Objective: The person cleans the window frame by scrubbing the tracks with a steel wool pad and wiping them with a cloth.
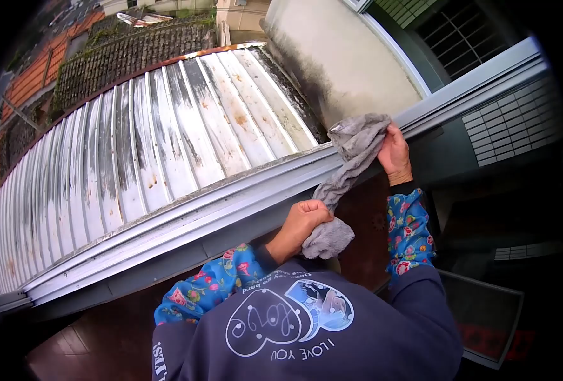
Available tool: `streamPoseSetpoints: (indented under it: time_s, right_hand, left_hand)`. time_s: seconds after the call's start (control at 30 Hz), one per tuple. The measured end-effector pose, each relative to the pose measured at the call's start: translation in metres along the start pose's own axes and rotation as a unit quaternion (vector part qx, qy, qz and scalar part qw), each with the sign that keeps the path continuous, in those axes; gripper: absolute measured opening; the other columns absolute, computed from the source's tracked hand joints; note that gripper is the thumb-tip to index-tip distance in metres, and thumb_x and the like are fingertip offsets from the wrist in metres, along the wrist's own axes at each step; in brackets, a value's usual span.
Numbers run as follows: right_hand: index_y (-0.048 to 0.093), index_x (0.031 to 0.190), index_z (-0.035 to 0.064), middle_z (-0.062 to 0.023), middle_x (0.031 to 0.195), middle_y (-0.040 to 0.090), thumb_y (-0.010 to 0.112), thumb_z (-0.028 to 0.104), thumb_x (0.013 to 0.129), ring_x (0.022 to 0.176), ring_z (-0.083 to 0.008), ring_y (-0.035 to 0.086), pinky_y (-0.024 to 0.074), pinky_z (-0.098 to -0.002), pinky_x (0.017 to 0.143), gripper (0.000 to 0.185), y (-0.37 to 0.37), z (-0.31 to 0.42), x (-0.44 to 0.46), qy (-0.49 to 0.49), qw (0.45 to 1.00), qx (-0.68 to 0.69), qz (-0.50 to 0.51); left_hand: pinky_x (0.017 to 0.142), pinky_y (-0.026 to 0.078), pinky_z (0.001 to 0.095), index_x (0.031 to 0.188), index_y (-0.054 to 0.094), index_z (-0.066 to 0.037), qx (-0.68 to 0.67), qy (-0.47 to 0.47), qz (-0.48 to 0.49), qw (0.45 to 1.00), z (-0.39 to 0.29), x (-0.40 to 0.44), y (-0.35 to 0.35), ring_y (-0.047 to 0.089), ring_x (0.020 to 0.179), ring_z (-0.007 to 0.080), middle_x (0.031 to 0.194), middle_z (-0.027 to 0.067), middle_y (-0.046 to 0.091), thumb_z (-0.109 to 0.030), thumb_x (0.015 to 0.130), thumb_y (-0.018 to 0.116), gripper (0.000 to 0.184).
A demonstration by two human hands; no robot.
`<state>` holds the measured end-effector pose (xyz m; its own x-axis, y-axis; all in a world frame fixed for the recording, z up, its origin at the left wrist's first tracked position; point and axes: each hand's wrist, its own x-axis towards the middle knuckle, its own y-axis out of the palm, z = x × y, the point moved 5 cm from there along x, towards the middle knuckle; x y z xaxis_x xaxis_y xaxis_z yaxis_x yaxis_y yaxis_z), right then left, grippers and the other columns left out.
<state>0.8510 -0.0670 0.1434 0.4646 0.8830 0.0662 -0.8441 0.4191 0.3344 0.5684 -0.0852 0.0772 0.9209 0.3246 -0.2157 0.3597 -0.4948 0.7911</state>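
Note:
A grey cloth (343, 176), bunched and twisted, stretches between my two hands above the inner edge of the window track. My left hand (299, 227) is closed round its lower part, and a loose end hangs below the fist. At the upper part, my right hand (394, 154) pinches the cloth's edge, with some fingers hidden behind it. The cloth's top bunch overlaps the metal window track (186, 219). Floral sleeve covers are on both forearms.
Beyond the track lies a ribbed, stained metal roof (148, 136). A stained wall (341, 57) stands past it. To the right are a window frame (472, 82) and a white-tiled surface (507, 124). A framed mesh panel (484, 311) is at the lower right.

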Motion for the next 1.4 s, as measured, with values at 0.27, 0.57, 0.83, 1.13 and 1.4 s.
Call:
streamPoseSetpoints:
  time_s: [0.27, 0.57, 0.83, 1.13, 1.4]
  right_hand:
    - [0.054, 0.121, -0.0033, -0.0123, 0.123, 0.057, 0.041, 0.020, 0.098, 0.116, -0.0225, 0.052, 0.0381, -0.0352, 0.103, 0.035, 0.101, 0.007, 0.015, -0.006, 0.999, 0.047, -0.006]
    - [0.058, 0.106, 0.0006, -0.0055, 0.097, 0.063, 0.051, 0.018, 0.096, 0.088, -0.0137, 0.059, 0.0481, -0.0278, 0.079, 0.022, 0.087, -0.035, 0.082, -0.037, 0.995, -0.092, 0.011]
    - [0.062, 0.105, 0.0007, -0.0123, 0.102, 0.066, 0.058, 0.014, 0.083, 0.091, -0.0242, 0.063, 0.0483, -0.0315, 0.082, 0.025, 0.062, -0.133, 0.063, -0.062, 0.784, -0.596, 0.165]
    - [0.062, 0.111, 0.0023, -0.0189, 0.096, 0.066, 0.045, -0.002, 0.070, 0.094, -0.0373, 0.060, 0.0473, -0.0372, 0.085, 0.044, 0.168, -0.153, 0.014, 0.028, 0.686, -0.532, 0.495]
    - [0.057, 0.080, -0.0009, -0.0115, 0.086, 0.059, 0.047, 0.001, 0.070, 0.087, -0.0235, 0.057, 0.0449, -0.0290, 0.083, 0.015, 0.210, -0.112, 0.023, 0.024, 0.642, -0.590, 0.490]
  left_hand:
    - [0.062, 0.047, 0.0212, 0.096, 0.056, -0.007, -0.024, 0.035, -0.020, 0.999, -0.028, -0.029, -0.023, 0.056, 0.070, 0.0074, 0.082, 0.0004, 0.060, -0.011, 0.089, 0.060, 0.009]
    - [0.064, 0.047, 0.0227, 0.099, 0.058, -0.004, -0.090, 0.041, -0.096, 0.990, -0.030, -0.075, -0.044, 0.058, 0.072, 0.0096, 0.085, 0.0028, 0.060, -0.010, 0.089, 0.060, 0.012]
    - [0.066, 0.049, 0.0238, 0.094, 0.060, -0.003, -0.114, 0.079, -0.157, 0.978, -0.026, -0.096, -0.064, 0.059, 0.073, 0.0106, 0.083, 0.0037, 0.061, -0.010, 0.090, 0.058, 0.008]
    - [0.066, 0.051, 0.0241, 0.092, 0.060, -0.002, -0.108, 0.078, -0.232, 0.964, -0.014, -0.105, -0.075, 0.062, 0.072, 0.0111, 0.084, 0.0052, 0.064, -0.012, 0.088, 0.061, 0.011]
    - [0.069, 0.052, 0.0253, 0.096, 0.061, -0.001, -0.149, 0.091, -0.269, 0.947, -0.001, -0.109, -0.096, 0.062, 0.076, 0.0124, 0.085, 0.0064, 0.064, -0.018, 0.083, 0.070, 0.023]
